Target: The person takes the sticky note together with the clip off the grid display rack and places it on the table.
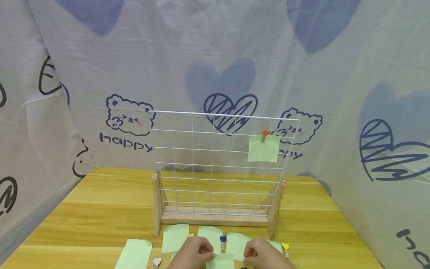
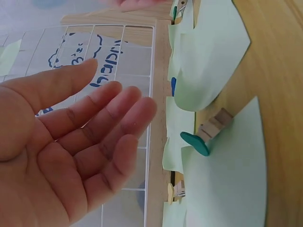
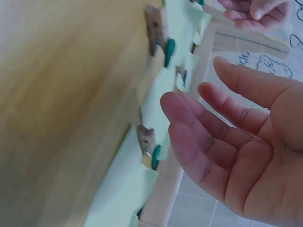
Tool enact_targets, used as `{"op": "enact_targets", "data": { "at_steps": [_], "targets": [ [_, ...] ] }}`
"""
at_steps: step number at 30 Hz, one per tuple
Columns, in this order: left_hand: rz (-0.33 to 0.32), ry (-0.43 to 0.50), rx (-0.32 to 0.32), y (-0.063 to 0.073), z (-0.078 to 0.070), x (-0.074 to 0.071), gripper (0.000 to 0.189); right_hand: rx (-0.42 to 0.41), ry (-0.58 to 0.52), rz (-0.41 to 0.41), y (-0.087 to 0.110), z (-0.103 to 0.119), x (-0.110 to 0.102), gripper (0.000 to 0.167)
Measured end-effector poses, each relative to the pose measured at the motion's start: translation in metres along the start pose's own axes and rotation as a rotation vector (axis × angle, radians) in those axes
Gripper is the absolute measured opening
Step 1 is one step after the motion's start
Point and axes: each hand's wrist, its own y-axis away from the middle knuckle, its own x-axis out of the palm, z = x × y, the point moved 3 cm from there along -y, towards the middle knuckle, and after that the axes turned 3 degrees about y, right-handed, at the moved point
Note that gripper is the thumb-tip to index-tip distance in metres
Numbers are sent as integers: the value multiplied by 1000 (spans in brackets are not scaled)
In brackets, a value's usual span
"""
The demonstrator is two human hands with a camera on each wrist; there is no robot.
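My left hand (image 1: pixel 193 253) hovers over the pale green paper notes near the front of the table. Its fingers are loosely bent with nothing between them, as the left wrist view shows. Below them lies a wooden clothespin with a green top (image 2: pixel 195 143), on a green note (image 2: pixel 227 184). To the right, my right hand (image 1: pixel 268 256) also hangs relaxed above the notes, its palm bare in the right wrist view. A green-topped clothespin (image 3: pixel 149 142) lies below it. Between the hands are a front note (image 1: pixel 220 262) and a blue-heart clothespin (image 1: pixel 223 242).
A white wire grid (image 1: pixel 211 164) stands in a wooden base (image 1: pixel 215 219) behind the notes. An orange-heart clothespin (image 1: pixel 265 133) holds a green note (image 1: pixel 263 151) at its upper right. White-heart (image 1: pixel 157 262) and yellow-heart (image 1: pixel 285 247) clothespins lie at the sides; another note (image 1: pixel 134 254) is left.
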Motion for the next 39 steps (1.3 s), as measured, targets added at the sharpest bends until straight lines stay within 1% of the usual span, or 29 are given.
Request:
{"op": "enact_targets", "data": {
  "at_steps": [3,6,9,15,20,27,32,36,39],
  "targets": [
    [0,5,18,-2,-3,0,9,-3,34,-34,1,2,-7,8],
    [5,-2,22,-3,-6,0,8,-48,54,-64,1,5,-13,8],
    [10,-16,22,-5,-8,1,8,-92,33,-76,1,9,-20,8],
    [1,-47,32,-9,-14,2,8,-126,18,-109,1,12,-34,12],
    [0,-70,62,-11,-19,1,10,-124,27,-137,2,14,-43,10],
    [-12,-79,72,-15,-25,1,10,-137,44,-196,2,23,-59,12],
    [-30,-115,122,-19,-32,1,10,-130,48,-218,1,29,-67,13],
    [-20,-125,147,-25,-40,-1,10,-123,45,-237,-1,32,-73,15],
    [-10,-117,182,-30,-47,-3,10,-115,43,-260,-3,35,-78,17]
  ]
}}
